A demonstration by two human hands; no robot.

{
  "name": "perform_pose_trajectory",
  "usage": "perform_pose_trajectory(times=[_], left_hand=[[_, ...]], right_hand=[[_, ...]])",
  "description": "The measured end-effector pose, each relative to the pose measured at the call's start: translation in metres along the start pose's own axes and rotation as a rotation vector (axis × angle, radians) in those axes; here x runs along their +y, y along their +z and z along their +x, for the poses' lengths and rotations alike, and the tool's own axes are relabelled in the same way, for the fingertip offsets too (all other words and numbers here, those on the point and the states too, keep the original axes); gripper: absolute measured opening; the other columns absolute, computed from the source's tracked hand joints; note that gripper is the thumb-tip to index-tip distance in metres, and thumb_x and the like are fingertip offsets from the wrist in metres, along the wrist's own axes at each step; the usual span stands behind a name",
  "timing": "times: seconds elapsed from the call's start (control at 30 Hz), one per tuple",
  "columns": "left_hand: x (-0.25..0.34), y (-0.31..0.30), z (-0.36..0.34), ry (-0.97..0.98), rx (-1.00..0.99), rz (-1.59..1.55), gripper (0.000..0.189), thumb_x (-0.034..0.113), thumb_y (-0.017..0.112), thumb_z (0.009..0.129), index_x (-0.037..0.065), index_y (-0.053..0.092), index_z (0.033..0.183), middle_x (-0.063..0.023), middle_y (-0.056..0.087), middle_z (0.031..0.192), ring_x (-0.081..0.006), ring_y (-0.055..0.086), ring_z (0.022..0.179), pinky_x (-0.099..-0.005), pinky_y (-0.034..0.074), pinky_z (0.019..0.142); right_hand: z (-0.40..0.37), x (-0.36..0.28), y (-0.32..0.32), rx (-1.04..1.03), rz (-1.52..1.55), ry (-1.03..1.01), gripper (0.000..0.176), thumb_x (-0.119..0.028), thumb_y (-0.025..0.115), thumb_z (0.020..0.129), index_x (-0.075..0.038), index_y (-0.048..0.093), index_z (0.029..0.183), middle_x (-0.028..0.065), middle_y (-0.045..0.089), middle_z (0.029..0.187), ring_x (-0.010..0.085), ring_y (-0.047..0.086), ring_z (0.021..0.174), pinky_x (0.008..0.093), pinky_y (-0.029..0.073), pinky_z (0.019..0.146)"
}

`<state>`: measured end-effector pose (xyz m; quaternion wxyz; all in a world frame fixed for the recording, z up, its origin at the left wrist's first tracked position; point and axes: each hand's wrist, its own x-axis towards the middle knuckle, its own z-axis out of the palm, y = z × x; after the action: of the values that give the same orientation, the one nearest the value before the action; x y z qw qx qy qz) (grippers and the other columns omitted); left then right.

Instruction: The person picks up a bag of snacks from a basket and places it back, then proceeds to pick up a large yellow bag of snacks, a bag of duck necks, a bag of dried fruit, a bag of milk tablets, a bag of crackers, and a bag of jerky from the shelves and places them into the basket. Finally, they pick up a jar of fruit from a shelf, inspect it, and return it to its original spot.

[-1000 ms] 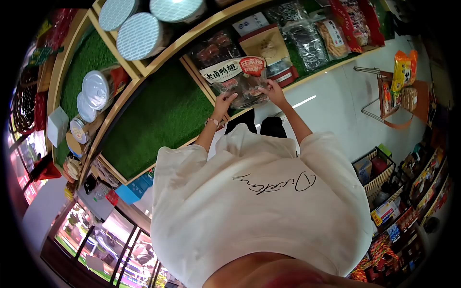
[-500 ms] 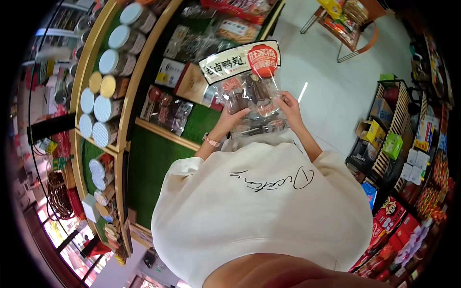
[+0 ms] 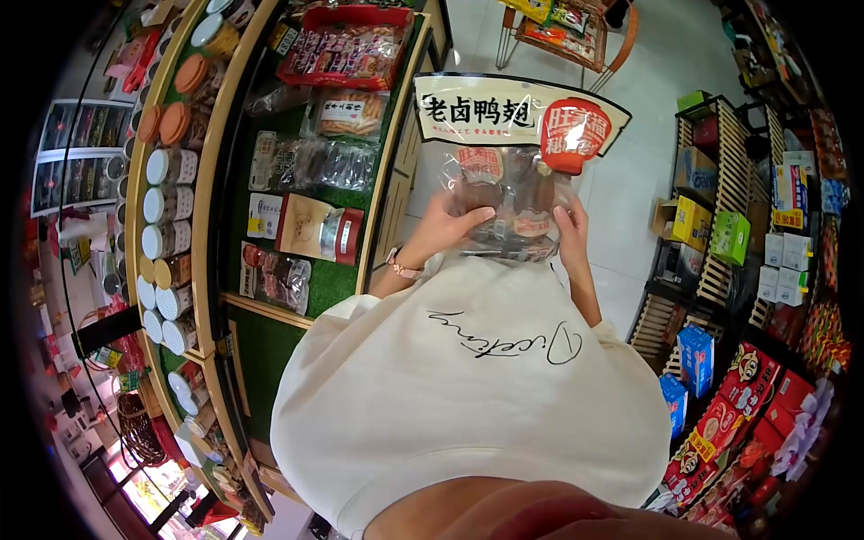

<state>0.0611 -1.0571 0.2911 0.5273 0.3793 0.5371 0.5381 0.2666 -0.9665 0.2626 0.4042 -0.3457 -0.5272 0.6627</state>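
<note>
A clear bag of braised duck wings is held up in front of my chest, its printed white header with a red lantern-shaped mark facing me. Small inner packs show through the plastic. My left hand grips the lower left side, thumb across the front and the other fingers mostly hidden behind. On the lower right edge, my right hand pinches the plastic, thumb in front. The bag's lower end hangs close to my white shirt.
To the left, a green-lined shelf bears several snack packs and a red box. Rows of lidded jars stand beyond it. Slatted racks with cartons line the right. A chair holding packets stands ahead on the tiled floor.
The bag has shifted right and looks larger, its header facing me more squarely. Both hands keep hold of it. My view has turned, with more of the left shelf showing.
</note>
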Motion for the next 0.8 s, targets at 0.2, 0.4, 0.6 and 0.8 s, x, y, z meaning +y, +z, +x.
perform_pose_trajectory(times=[0.2, 0.4, 0.6, 0.8], left_hand=[[0.016, 0.014, 0.063, -0.037, 0.034, 0.075, 0.032, 0.011, 0.068, 0.076, -0.003, 0.056, 0.103, -0.0050, 0.062, 0.086, -0.0087, 0.057, 0.073, -0.0232, 0.048, 0.062], [0.015, -0.001, 0.172, -0.099, -0.049, 0.050, 0.033, 0.010, 0.068, 0.076, -0.002, 0.055, 0.104, -0.0044, 0.061, 0.088, -0.0097, 0.057, 0.070, -0.0228, 0.048, 0.055], [0.056, -0.009, 0.324, -0.081, -0.097, -0.086, 0.035, 0.010, 0.067, 0.077, -0.002, 0.053, 0.107, -0.0054, 0.061, 0.094, -0.0117, 0.058, 0.078, -0.0241, 0.050, 0.058], [0.078, -0.022, 0.452, -0.076, -0.028, -0.032, 0.036, 0.012, 0.067, 0.078, -0.002, 0.053, 0.108, -0.0072, 0.061, 0.097, -0.0124, 0.057, 0.084, -0.0267, 0.048, 0.075]], right_hand=[[0.051, 0.015, -0.029, 0.157, -0.039, 0.017, 0.033, -0.014, 0.058, 0.082, -0.001, 0.054, 0.112, -0.0054, 0.054, 0.081, 0.0005, 0.037, 0.064, 0.0164, 0.030, 0.059], [0.143, 0.012, -0.041, 0.240, -0.050, -0.068, 0.031, -0.012, 0.059, 0.082, -0.001, 0.055, 0.111, -0.0042, 0.056, 0.083, 0.0014, 0.041, 0.066, 0.0157, 0.033, 0.060], [0.280, -0.020, -0.057, 0.257, 0.016, -0.036, 0.032, -0.013, 0.060, 0.083, -0.001, 0.055, 0.113, -0.0014, 0.057, 0.096, 0.0039, 0.047, 0.078, 0.0180, 0.037, 0.071], [0.415, -0.033, -0.080, 0.238, -0.068, -0.057, 0.034, -0.016, 0.059, 0.084, -0.001, 0.053, 0.115, -0.0015, 0.055, 0.094, 0.0039, 0.036, 0.064, 0.0174, 0.031, 0.059]])
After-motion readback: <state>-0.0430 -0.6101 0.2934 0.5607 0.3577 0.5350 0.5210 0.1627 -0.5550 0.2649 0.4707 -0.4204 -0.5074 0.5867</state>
